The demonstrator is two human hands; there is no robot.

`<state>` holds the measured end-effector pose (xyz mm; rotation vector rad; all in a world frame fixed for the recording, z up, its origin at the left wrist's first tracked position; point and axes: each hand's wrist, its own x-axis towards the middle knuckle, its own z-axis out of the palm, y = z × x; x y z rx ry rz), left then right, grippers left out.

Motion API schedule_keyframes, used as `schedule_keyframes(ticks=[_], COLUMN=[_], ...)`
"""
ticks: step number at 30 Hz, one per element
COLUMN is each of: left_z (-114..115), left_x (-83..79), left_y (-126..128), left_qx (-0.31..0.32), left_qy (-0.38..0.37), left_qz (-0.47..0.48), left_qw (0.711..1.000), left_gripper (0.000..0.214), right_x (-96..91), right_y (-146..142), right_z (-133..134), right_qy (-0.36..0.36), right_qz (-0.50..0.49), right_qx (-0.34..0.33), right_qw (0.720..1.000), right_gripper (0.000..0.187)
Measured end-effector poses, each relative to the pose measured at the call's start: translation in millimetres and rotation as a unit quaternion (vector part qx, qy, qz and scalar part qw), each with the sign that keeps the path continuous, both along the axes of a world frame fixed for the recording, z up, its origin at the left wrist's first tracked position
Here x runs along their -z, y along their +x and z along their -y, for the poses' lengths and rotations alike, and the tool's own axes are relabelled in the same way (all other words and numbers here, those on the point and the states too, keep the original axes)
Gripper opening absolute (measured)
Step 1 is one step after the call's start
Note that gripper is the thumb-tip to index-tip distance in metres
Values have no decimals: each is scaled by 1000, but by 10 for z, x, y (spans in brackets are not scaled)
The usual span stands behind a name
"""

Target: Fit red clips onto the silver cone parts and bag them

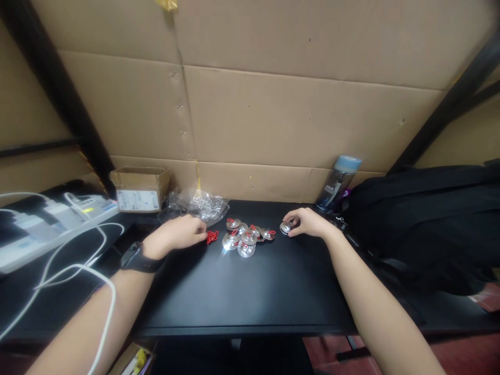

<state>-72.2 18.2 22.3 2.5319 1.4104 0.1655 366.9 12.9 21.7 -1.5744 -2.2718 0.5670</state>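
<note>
Several shiny metal discs with red cords (245,237) lie in a small heap on the black table (250,291). My left hand (177,233) rests left of the heap, fingers curled, their tips pinching a red cord (212,237). My right hand (307,222) lies right of the heap with its fingers closed over a single metal disc (285,227) set apart from the others. A black watch sits on my left wrist.
Clear plastic bags (203,205) and a small cardboard box (141,188) lie behind the heap. A blue-capped bottle (339,182) and a black bag (425,219) stand at the right. White power strips and cables (58,219) fill the left. Cardboard lines the back wall.
</note>
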Motion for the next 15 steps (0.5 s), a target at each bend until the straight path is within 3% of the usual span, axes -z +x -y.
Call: schedule_keyframes(ticks=[5, 15], left_z=[-22, -33], left_x=[20, 51], left_y=[-9, -38], left_qx=[-10, -6], left_qy=[-5, -6], left_qz=[-12, 1], left_qw=[1000, 1000], left_gripper=[29, 35], right_x=[32, -87], right_y=[18, -229], right_z=[-34, 123], right_qy=[-30, 0], right_qz=[24, 42], right_qx=[5, -32], right_qw=[999, 999], right_gripper=[49, 47])
